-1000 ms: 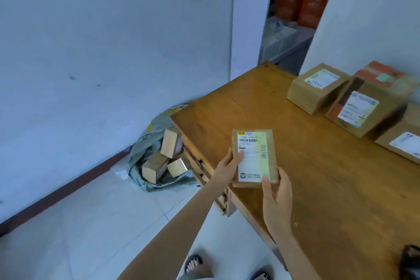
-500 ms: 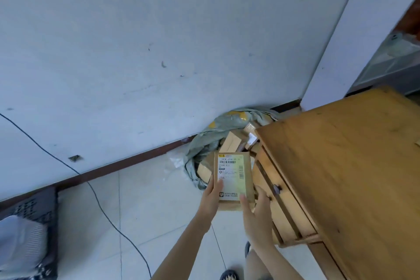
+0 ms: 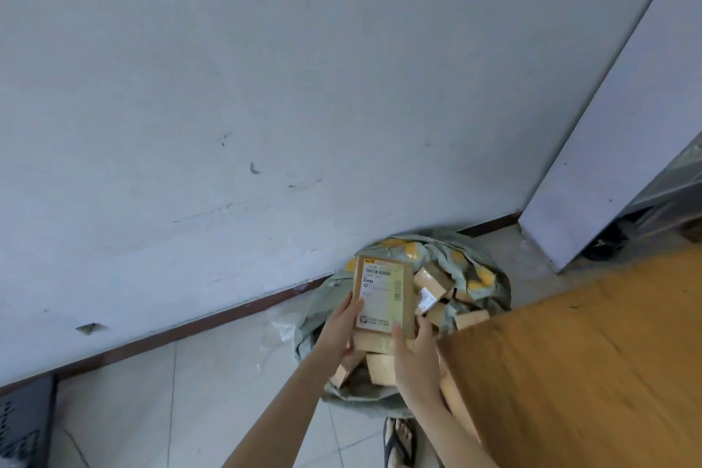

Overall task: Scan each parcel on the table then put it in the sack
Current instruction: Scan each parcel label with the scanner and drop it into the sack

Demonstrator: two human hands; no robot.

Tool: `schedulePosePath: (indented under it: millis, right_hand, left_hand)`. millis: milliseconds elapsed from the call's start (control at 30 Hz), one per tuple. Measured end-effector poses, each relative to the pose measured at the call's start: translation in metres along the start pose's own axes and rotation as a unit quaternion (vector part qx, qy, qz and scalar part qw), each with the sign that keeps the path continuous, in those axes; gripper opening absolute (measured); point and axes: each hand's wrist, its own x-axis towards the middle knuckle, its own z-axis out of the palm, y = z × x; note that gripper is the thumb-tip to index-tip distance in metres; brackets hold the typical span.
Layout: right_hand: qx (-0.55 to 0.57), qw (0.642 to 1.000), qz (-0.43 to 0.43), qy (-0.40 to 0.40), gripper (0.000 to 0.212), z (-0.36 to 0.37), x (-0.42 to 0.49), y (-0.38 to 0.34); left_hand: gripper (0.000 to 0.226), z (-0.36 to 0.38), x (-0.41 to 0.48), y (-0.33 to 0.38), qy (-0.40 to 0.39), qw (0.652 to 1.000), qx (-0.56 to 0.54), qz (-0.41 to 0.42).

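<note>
I hold a small brown cardboard parcel (image 3: 383,294) with a white and yellow label, face up, directly above the open grey-green sack (image 3: 490,283) on the floor. My left hand (image 3: 338,325) grips its left edge and my right hand (image 3: 414,357) grips its lower right corner. Several brown parcels (image 3: 433,281) lie inside the sack beneath it. The wooden table (image 3: 577,353) fills the lower right; none of the parcels on it are in view.
A white wall with a dark skirting board (image 3: 190,327) runs behind the sack. A white pillar (image 3: 607,163) stands at the right. A dark crate (image 3: 26,426) sits at the lower left. My sandalled foot (image 3: 400,441) is on the tiled floor.
I carried the parcel off the table edge, leftward and down over the sack. My view turned away from the table's parcels toward the wall and floor.
</note>
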Motion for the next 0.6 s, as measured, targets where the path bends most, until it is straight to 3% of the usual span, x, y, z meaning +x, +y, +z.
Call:
schedulePosePath:
  millis: [100,233,433,600]
  right_hand:
    - [0.02,0.999,-0.002,-0.04,0.054,-0.013,0.056,-0.026]
    - [-0.008,0.997,0.043,-0.058,0.053,-0.019,0.095,-0.029]
    - [-0.074,0.985,0.132,-0.077,0.035,-0.005,0.096,-0.006]
    - [-0.058,0.981,0.181,-0.041,0.028,0.017,0.079,-0.011]
  left_hand:
    - [0.035,0.007,0.037,0.055,-0.026,0.999,0.019,0.035]
    - [0.054,-0.005,0.078,0.077,0.042,0.996,0.081,0.011]
    - [0.043,-0.033,0.112,0.066,0.016,0.985,0.154,-0.075]
    - [0.041,-0.033,0.14,0.08,-0.058,0.946,0.301,-0.102]
